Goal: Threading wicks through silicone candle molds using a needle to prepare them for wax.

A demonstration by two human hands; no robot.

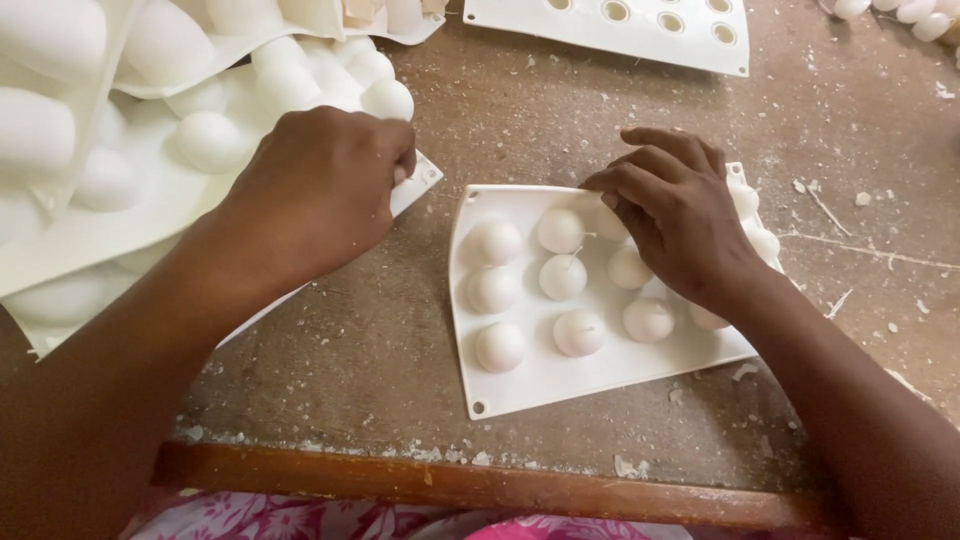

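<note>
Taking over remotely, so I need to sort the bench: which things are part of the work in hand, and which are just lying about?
In hand:
- right hand on the white dome mould, wicks poking up
- left hand gripping the stacked moulds' corner

Lying about:
- mould with round holes, far edge
- white pieces, far right corner
- wax crumbs on the table

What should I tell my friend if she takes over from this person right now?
Left hand: closed in a fist at the edge of the stacked white moulds, knuckles up; what it grips is hidden.
Right hand: fingertips pressing on the far edge of the white dome mould lying dome-side up on the table.
Thin wicks stick out of several domes.
Another mould with round holes lies further back.
Wax crumbs scattered on the table.
Whether any piece has been released cannot be told.
</note>
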